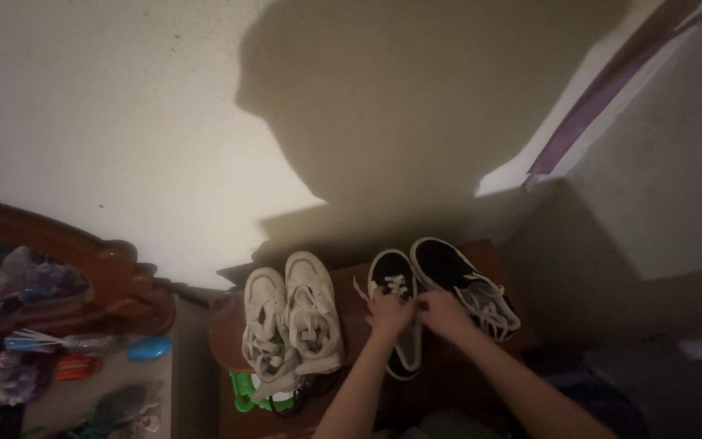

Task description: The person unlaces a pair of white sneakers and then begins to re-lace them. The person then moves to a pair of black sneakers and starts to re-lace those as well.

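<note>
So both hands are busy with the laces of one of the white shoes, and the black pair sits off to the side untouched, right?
Not quite. In the head view the left hand and right hand meet at the laces of a black shoe, not a white one. The white pair sits beside it untouched.

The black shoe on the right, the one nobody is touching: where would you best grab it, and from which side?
Probably by the heel rim of the right black shoe, coming from the near side beside the right hand. Its toe points away toward the wall, its opening faces up, and loose white laces cover the middle, so the collar looks like the firmest edge to pinch. The left hand is busy on the other black shoe.
</note>
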